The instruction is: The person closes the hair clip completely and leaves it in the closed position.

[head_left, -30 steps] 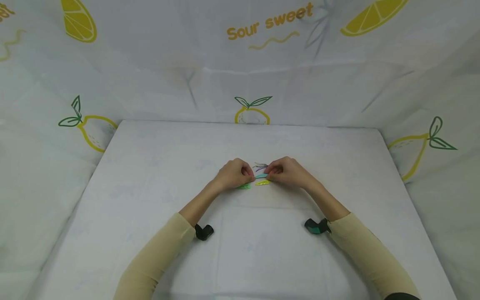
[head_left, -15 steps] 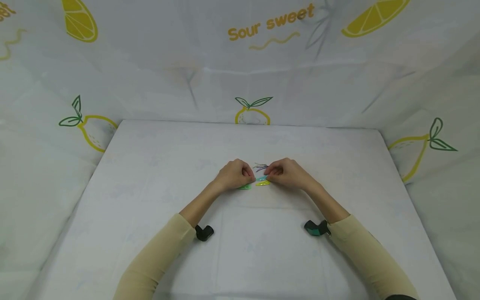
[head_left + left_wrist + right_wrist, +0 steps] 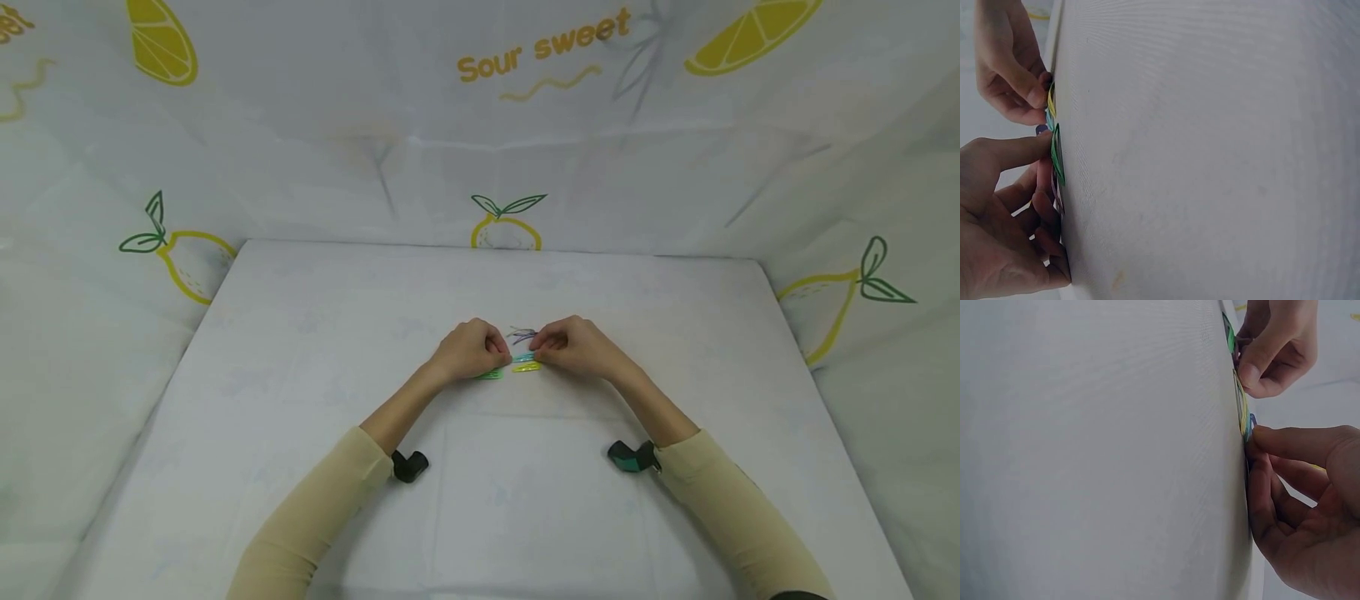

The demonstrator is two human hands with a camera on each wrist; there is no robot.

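Note:
My left hand [image 3: 467, 348] and right hand [image 3: 577, 346] meet close over the tabletop, fingertips a short gap apart. Between them lies a light blue snap hair clip [image 3: 522, 358], its left end pinched by the left hand and its right end by the right. Right in front of it is a yellow hair clip [image 3: 527, 367], also visible in the right wrist view below the fingertips. A green hair clip [image 3: 491, 374] lies under the left hand, partly hidden by it. Several thin dark and purplish clips [image 3: 522, 335] lie fanned just behind, partly covered by the right fingers.
A white cloth covers the table [image 3: 480, 500]. Behind and at both sides hang white curtains [image 3: 315, 167] printed with lemons. A black wrist camera [image 3: 409, 467] sits at the left cuff and another black camera [image 3: 632, 457] at the right.
The light blue hair clip has come down and toward the body, now close alongside the yellow one. Both hands stay on it, almost in the same place.

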